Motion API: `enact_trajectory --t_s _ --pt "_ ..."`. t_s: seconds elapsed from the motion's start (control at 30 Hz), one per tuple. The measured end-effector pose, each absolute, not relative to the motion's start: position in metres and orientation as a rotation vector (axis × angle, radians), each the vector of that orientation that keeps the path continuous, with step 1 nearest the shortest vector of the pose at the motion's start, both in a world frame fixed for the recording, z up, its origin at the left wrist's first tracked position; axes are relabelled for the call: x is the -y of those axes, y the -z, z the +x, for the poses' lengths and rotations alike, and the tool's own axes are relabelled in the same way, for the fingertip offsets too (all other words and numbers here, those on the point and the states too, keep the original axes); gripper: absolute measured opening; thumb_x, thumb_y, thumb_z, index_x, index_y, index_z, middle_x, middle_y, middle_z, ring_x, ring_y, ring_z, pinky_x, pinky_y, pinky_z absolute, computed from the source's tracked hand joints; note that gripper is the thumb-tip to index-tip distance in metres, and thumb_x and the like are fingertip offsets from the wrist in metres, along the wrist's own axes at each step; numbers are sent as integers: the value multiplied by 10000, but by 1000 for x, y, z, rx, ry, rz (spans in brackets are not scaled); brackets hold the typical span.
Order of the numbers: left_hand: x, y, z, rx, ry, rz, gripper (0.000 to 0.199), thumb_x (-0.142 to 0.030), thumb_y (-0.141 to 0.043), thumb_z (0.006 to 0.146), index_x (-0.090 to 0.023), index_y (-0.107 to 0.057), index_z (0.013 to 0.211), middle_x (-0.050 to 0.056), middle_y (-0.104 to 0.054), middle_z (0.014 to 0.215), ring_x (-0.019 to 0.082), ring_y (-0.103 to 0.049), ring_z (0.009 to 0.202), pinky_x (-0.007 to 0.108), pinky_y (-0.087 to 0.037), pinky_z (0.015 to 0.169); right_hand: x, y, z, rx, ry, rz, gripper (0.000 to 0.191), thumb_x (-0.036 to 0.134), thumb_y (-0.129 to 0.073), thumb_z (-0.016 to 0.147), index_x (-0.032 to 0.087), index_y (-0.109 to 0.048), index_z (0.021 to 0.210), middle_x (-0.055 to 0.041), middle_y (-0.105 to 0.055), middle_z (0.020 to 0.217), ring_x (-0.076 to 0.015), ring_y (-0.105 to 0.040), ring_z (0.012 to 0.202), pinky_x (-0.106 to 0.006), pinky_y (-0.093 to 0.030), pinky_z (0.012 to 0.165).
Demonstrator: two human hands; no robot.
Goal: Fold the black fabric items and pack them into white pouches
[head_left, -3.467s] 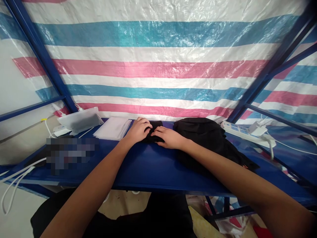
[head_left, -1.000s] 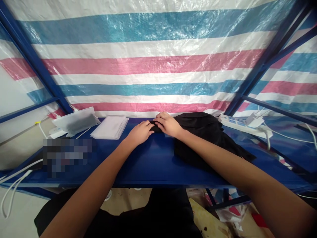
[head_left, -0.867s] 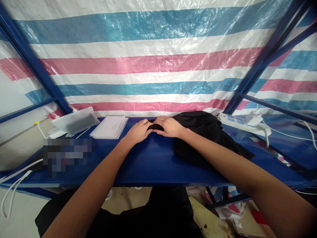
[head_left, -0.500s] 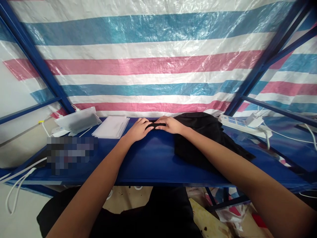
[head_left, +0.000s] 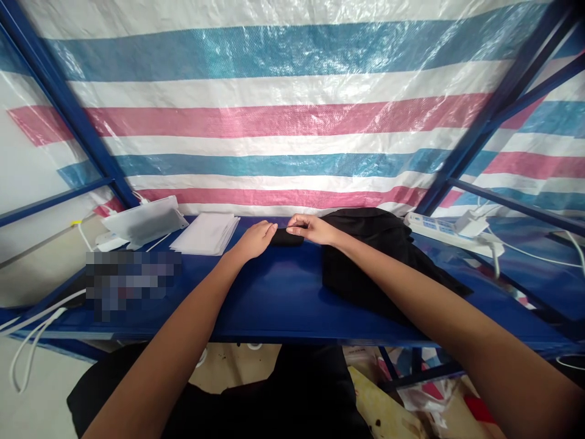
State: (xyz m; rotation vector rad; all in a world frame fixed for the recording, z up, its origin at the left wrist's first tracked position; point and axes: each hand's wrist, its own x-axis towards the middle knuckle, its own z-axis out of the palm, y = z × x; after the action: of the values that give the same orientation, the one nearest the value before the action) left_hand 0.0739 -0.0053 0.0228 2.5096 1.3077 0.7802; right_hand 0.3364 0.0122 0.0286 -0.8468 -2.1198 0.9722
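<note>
A small black case-like object (head_left: 287,238) lies on the blue tabletop (head_left: 269,292), between my hands. At its left end is my left hand (head_left: 256,239), fingers pressed together; whether they grip the object is hidden. My right hand (head_left: 311,229) is over the object's right end, thumb and fingertips brought together in a pinch. Anything between those fingertips is too small to make out. Black cloth (head_left: 365,262) lies in a heap under my right forearm.
White sheets (head_left: 204,233) lie at the back left, beside a whitish propped panel (head_left: 144,224) with cables. A blurred patch (head_left: 130,283) covers items at the left. A white power strip (head_left: 450,231) with plugs sits at the back right. Blue frame posts stand at both sides.
The black object has been lowered or laid flat on the tabletop and shows more of its surface. My hands have drawn slightly apart, with the right fingers lifted from their earlier hold.
</note>
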Motion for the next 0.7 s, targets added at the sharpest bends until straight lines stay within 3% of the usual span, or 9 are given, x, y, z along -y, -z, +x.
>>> enact_trajectory --t_s 0.17,0.23,0.33,0.43,0.6,0.7 --pt "24 -30 88 -1416 -874 2818 286 -188 -444 1086 -189 -688 1237 151 -685 1281 338 -626 1240 482 -487 1057 -16 -29 331 2143 -934 -914 508 702 -681 982 197 -702 930 23 -606 803 -144 -510 709 -298 -441 713" --pt "38 -33 100 -1481 -797 2890 313 -130 -469 1033 -162 -673 1270 177 -679 1258 351 -633 1206 490 -491 1039 -19 -27 328 2167 -878 -926 531 715 -634 999 198 -679 885 26 -576 775 -148 -498 704 -303 -435 708" --pt "56 -31 116 -1573 -644 2876 339 -247 -543 1020 -74 -654 1289 237 -667 1179 392 -649 1107 520 -503 983 -25 -23 325 2209 -774 -940 527 682 -575 1033 201 -669 840 7 -595 786 -171 -542 740 -323 -468 738" --pt "65 -24 123 -1564 -637 2888 590 -421 -656 974 -24 -581 1404 281 -647 1250 447 -609 1178 572 -465 1055 -27 -19 323 2277 -567 -965 498 578 -537 1078 203 -693 790 -37 -644 845 -215 -620 832 -369 -529 830" --pt "56 -18 118 -1579 -613 2872 592 -393 -690 917 -104 -565 1418 234 -650 1269 420 -600 1201 555 -448 1078 -12 -23 317 2312 -32 -886 366 382 -494 1133 195 -797 1048 -139 -693 1132 -296 -659 1104 -476 -545 1063" --pt "44 -23 115 -1639 -521 2870 515 -325 -691 868 -113 -605 1330 218 -664 1254 397 -622 1182 518 -480 1056 0 -27 315 2330 128 -830 348 335 -472 1145 191 -782 1210 -158 -706 1193 -313 -662 1132 -499 -569 1062"
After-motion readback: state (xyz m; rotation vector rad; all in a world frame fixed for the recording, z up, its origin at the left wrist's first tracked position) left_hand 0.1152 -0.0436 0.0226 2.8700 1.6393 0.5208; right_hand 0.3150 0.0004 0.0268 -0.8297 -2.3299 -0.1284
